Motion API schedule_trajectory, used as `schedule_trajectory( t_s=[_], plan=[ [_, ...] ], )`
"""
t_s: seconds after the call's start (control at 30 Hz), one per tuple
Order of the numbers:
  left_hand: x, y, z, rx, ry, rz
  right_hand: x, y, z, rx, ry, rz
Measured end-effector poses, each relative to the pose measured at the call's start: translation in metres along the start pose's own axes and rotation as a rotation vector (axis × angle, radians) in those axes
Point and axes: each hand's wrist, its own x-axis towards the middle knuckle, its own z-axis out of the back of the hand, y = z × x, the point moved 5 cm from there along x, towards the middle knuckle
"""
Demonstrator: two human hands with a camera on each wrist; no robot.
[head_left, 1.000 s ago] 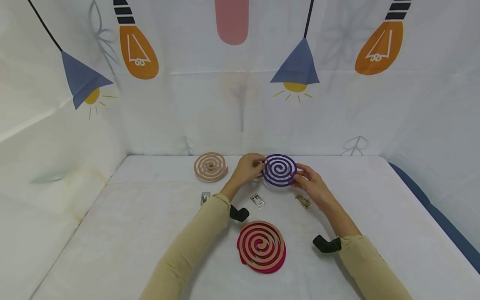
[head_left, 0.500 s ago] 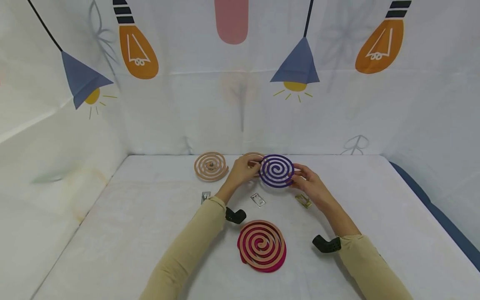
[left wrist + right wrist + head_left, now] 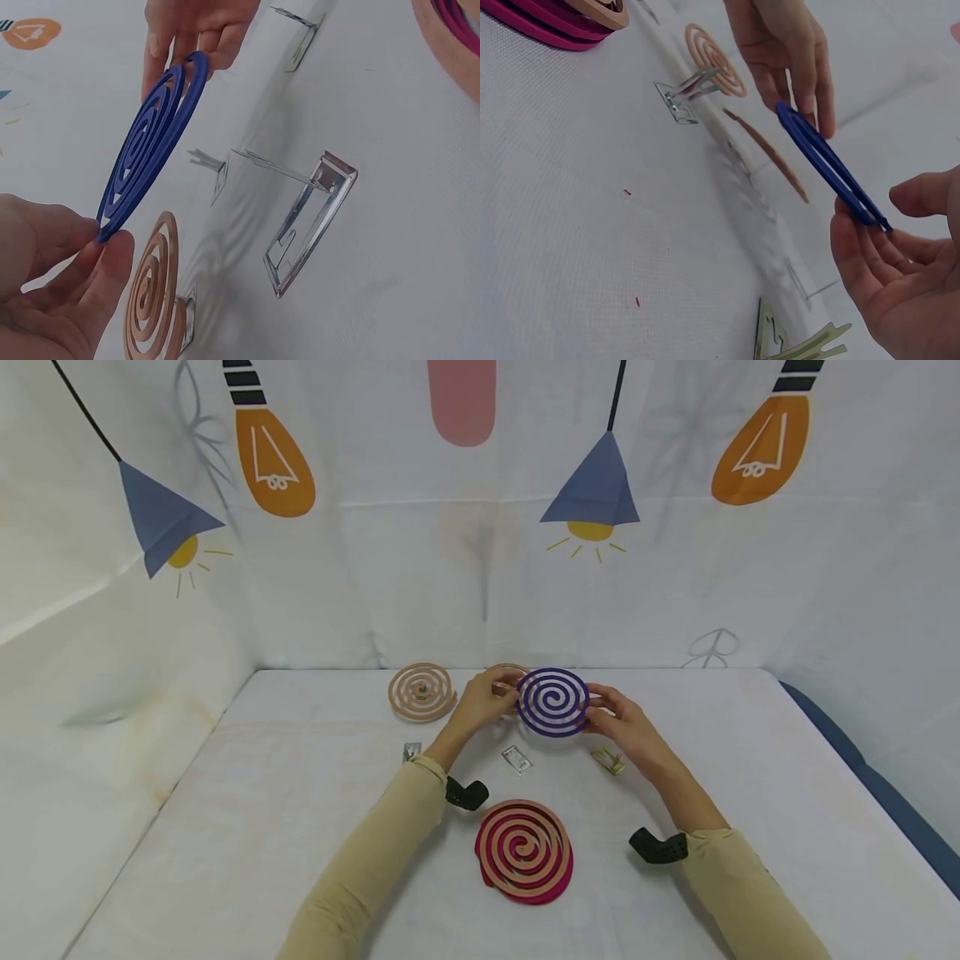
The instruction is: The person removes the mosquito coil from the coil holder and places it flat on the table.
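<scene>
Blue-purple spiral coil (image 3: pixel 552 698) is held up off the desk (image 3: pixel 225 843), right of upper-middle of the head view; left hand (image 3: pixel 480 702) pinches its edge thumb-to-finger, while right hand (image 3: pixel 626 722) has loose, uncurled fingers touching the opposite edge, thumb clear of it. Coil looks thin and probably brittle, so a hard squeeze or uneven pull could snap a ring, and it could tip or drop if the left pinch slips, as right side looks barely secured. Left hand also overlaps a tan coil (image 3: pixel 508 667) behind it, so a careless backward swing might knock that.
</scene>
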Motion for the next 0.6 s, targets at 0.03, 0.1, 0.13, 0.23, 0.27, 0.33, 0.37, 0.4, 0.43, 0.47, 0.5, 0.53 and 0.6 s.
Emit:
schedule_trajectory(
  t_s=[0.03,0.1,0.13,0.23,0.27,0.33,0.37,0.4,0.43,0.47,0.5,0.53,0.6],
  plan=[
    [-0.001,0.0,0.0,0.0,-0.001,0.011,0.0,0.001,0.0,-0.002,0.004,0.002],
    [-0.003,0.001,0.001,-0.007,0.002,0.033,-0.001,0.002,0.0,-0.009,0.015,0.002],
    [-0.004,0.001,0.002,-0.013,0.005,0.047,-0.001,0.002,-0.001,-0.013,0.019,0.001],
    [-0.009,0.002,0.004,-0.03,0.008,0.09,-0.001,0.003,-0.003,-0.018,0.036,-0.003],
    [-0.011,0.002,0.005,-0.041,0.009,0.104,0.0,0.003,-0.003,-0.022,0.041,-0.002],
    [-0.015,0.003,0.007,-0.061,0.011,0.122,-0.001,0.003,-0.005,-0.031,0.048,-0.001],
    [-0.017,0.003,0.008,-0.072,0.011,0.127,-0.001,0.003,-0.005,-0.036,0.05,-0.002],
    [-0.019,0.003,0.009,-0.088,0.013,0.131,-0.001,0.004,-0.006,-0.043,0.053,-0.001],
    [-0.021,0.003,0.009,-0.116,0.016,0.136,-0.001,0.004,-0.006,-0.053,0.056,0.0],
    [-0.023,0.003,0.01,-0.142,0.021,0.137,-0.001,0.004,-0.007,-0.063,0.057,0.0],
    [-0.024,0.002,0.01,-0.164,0.025,0.134,-0.001,0.005,-0.008,-0.073,0.06,0.001],
    [-0.026,0.002,0.01,-0.187,0.031,0.137,-0.001,0.005,-0.009,-0.08,0.064,0.0],
    [-0.03,0.003,0.011,-0.259,0.045,0.145,-0.002,0.007,-0.012,-0.095,0.075,-0.001]
  ],
)
